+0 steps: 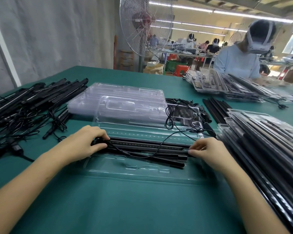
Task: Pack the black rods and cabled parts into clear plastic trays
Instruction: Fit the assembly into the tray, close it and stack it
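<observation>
**Left hand** [85, 142]: fingers curled over the left end of the black rods [147, 146], thumb tucked against their near side; a closed grip.

**Right hand** [208, 149]: fingers bent, with the fingertips [190, 151] pinching the right end of the same rods; a narrow grip.

**Black rods**: a small bundle lying lengthwise, left to right, on the clear tray [142, 168] straight in front of the person. The rear rod shows a row of small dots along its face. The nearer rods are plain and slightly fanned out at their right ends.

**Cable** [174, 132]: thin and black. It runs from a plug lying across the rods and loops back over the tray's hinged far half [134, 112] to a dark adapter block [208, 127].

**Empty trays** [125, 93]: a clear stack just behind the open tray.

**Cabled rods, unpacked** [32, 102]: a tangled pile at far left on the green surface [142, 208], cut off by the frame edge.

**Loose rods** [215, 108]: a plain black group to the right of the open tray.

**Packed trays** [260, 141]: a slanting stack at right, running out of frame.

**Hard to make out**: the rods' left ends are hidden under the left hand. The tray's moulded pockets are barely legible through glare, so which slot each rod occupies cannot be told.

**Beyond**: a seated person [237, 61] and a wire-guard fan [145, 26].
</observation>
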The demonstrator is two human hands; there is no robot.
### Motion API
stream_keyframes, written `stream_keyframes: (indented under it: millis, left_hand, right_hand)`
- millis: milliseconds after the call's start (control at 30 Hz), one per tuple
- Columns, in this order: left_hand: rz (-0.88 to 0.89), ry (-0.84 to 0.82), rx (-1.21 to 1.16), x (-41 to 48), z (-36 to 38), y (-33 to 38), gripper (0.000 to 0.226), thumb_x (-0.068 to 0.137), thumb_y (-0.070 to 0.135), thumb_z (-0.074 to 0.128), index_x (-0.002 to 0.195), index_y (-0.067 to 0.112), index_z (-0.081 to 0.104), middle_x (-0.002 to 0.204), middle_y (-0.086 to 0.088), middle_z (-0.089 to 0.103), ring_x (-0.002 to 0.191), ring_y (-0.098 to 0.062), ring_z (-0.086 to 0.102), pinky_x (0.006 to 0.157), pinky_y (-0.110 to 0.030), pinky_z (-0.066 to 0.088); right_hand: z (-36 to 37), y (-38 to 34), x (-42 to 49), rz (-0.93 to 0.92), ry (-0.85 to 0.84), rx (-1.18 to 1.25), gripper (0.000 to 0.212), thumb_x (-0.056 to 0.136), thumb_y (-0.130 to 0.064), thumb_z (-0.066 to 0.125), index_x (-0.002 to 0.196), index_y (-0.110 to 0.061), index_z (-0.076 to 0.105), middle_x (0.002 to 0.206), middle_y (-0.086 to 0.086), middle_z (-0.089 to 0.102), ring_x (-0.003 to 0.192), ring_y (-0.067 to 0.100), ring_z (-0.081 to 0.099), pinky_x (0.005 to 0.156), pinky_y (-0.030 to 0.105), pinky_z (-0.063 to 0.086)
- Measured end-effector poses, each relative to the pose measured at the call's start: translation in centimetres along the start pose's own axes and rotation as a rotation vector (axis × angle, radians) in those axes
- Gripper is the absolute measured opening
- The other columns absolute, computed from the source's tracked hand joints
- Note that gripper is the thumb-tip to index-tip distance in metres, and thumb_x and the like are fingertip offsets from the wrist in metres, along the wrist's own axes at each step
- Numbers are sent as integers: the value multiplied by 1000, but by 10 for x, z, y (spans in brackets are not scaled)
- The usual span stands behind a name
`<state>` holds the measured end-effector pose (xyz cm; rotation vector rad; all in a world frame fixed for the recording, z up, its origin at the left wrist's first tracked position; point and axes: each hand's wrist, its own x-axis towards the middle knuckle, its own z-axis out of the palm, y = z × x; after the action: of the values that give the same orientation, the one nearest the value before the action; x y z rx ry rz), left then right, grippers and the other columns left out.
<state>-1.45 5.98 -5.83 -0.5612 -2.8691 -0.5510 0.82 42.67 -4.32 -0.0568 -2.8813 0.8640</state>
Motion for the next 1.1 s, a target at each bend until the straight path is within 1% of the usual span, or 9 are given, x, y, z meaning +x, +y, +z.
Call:
stream_keyframes:
  millis: [133,233,400,600,800,867,933,1000,1100]
  left_hand:
    - [23,-19,3,0,3,-2,13,89,31,61,99,38,56,98,24,54,94,-4,41,84,-27,38]
    - [29,-51,-74,-1,4,-5,18,92,29,59,93,43,49,101,23,54,97,-1,41,82,-21,31]
    - [15,-68,-85,0,5,-7,22,91,29,59,91,47,46,101,23,53,99,11,36,82,-21,30]
    - [32,3,1,3,6,-2,15,88,25,64,100,32,57,103,20,53,99,-6,36,91,-23,31]
    - [36,-12,80,9,7,6,16,89,17,63,104,11,65,109,4,60,105,-13,52,97,-26,38]
    - [27,-12,81,8,6,8,17,89,18,63,106,12,65,109,4,61,105,-13,53,96,-26,38]
    - [14,-22,99,7,4,10,19,90,21,62,108,16,64,109,6,62,105,-12,54,95,-27,40]
    - [3,-30,118,6,2,12,18,90,24,62,108,21,62,106,9,62,102,-11,54,92,-26,41]
    - [1,5,86,3,-1,14,19,88,25,64,97,33,49,96,19,58,92,-6,55,79,-22,40]
  right_hand:
    - [4,-2,1,-17,16,-98,11,79,-22,72,68,-22,67,66,-8,63,67,12,57,73,30,51]
    - [3,-3,-1,-30,10,-99,28,80,-47,67,69,-21,66,60,-10,60,63,8,56,66,29,48]
    - [4,-11,-7,-98,-190,-151,49,62,-70,65,94,-33,63,102,-6,59,99,12,54,92,33,45]
    - [11,-15,-7,-248,-164,-157,62,74,-52,70,130,-29,53,131,-10,54,122,7,47,101,20,34]
    - [15,-15,-5,-206,-240,-81,61,78,-42,72,133,-34,50,133,-12,55,123,6,48,94,16,33]
    - [17,-16,-4,-218,-174,-16,55,79,-36,73,130,-29,53,123,-9,59,113,7,53,94,18,36]
    - [17,-18,-4,-237,21,22,44,83,-29,69,125,-23,56,112,-2,59,103,13,56,93,28,44]
    - [14,-18,-4,-214,232,-123,46,86,-23,66,130,-22,52,120,5,48,103,22,53,86,35,47]
    - [7,-14,-4,-2,240,-372,56,89,-26,62,140,-25,40,132,12,37,112,29,47,85,37,45]
